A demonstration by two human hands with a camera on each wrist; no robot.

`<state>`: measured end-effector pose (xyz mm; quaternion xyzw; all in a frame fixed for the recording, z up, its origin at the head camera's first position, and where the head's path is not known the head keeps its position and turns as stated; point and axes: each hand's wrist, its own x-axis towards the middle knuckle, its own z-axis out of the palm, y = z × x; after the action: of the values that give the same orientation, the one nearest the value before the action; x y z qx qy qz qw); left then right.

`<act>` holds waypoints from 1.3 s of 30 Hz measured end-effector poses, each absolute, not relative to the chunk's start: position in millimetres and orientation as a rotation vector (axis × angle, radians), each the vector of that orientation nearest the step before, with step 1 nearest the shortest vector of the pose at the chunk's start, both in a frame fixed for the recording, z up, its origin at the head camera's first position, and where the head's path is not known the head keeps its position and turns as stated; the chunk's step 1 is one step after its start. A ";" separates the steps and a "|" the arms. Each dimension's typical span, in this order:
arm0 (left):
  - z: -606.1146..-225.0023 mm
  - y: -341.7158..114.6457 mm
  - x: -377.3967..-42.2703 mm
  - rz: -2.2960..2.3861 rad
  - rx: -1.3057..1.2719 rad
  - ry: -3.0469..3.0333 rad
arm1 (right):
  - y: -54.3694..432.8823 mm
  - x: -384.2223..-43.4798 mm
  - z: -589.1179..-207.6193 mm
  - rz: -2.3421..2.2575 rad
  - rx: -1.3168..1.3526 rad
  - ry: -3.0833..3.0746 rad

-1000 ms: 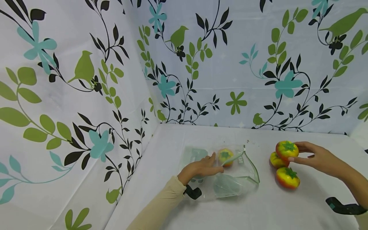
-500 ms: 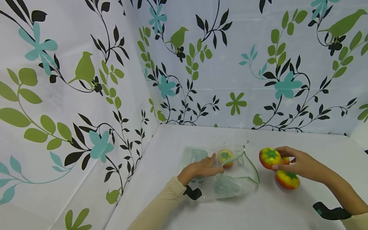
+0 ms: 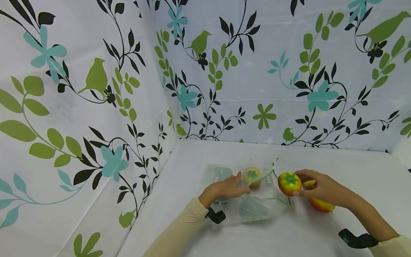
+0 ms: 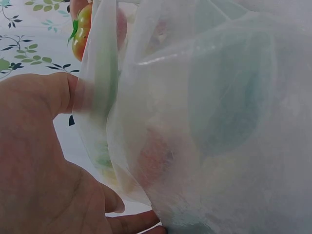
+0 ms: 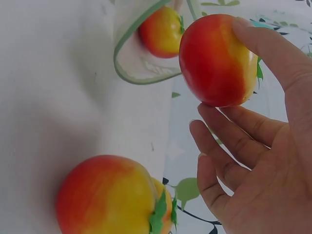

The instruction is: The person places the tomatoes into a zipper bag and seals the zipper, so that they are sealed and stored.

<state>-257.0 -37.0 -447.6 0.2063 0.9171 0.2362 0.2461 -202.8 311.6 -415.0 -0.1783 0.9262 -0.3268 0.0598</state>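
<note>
Right hand (image 3: 324,189): is gripping 1 red-and-yellow fruit, the held fruit (image 3: 289,184), in a pinch. In the right wrist view the thumb is pressing on one side and the nearest fingertips are meeting the opposite side; 2 further fingers are curling loosely and seem to be standing apart from the skin. The fruit is sitting out at the tips, well clear of the palm, its green calyx facing up in the head view.

Left hand (image 3: 221,189): is resting on a translucent bag (image 3: 253,208), thumb and index finger spreading widely at its mouth. In the left wrist view 1 digit is showing through the film; the fingers are lying near-straight, and whether any film is being pinched I cannot tell.

The held fruit is hanging at the bag's green-edged mouth, overlapping that edge in the head view; contact cannot be judged. A bagged fruit (image 3: 252,177) is lying inside, just beyond the left fingertips.

Below and behind the right hand, 2 more are lying on the white table: a near fruit (image 3: 322,205), partly covered, and a far fruit (image 3: 310,184), mostly hidden by the fingers.
</note>
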 end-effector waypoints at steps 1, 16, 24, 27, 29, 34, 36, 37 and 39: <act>-447.4 -36.9 -256.9 0.641 0.562 2.503 | 310.5 -203.0 -416.4 -0.989 -0.548 2.806; -447.0 -36.4 -258.3 0.633 0.553 2.499 | 294.4 -205.9 -429.0 -0.978 -0.629 2.794; -443.8 -37.5 -256.7 0.645 0.560 2.487 | 286.8 -208.3 -433.7 -0.914 -0.668 2.816; -443.8 -37.6 -256.0 0.643 0.560 2.492 | 285.0 -209.2 -433.4 -0.916 -0.665 2.793; -444.2 -37.5 -255.9 0.637 0.562 2.497 | 284.6 -210.1 -433.2 -0.924 -0.655 2.770; -446.6 -36.9 -258.6 0.622 0.578 2.496 | 285.5 -212.2 -434.6 -0.933 -0.640 2.741; -448.3 -36.7 -260.0 0.612 0.581 2.496 | 286.0 -212.5 -435.5 -0.938 -0.636 2.736; -448.4 -36.8 -260.3 0.616 0.582 2.493 | 286.0 -212.4 -435.9 -0.944 -0.639 2.731; -448.8 -36.9 -260.6 0.625 0.580 2.488 | 286.2 -212.3 -437.1 -0.949 -0.641 2.722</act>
<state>-260.6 -36.9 -448.8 0.2134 0.9152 0.2300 0.2530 -212.3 286.2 -437.1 -0.2160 0.9177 -0.3200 0.0941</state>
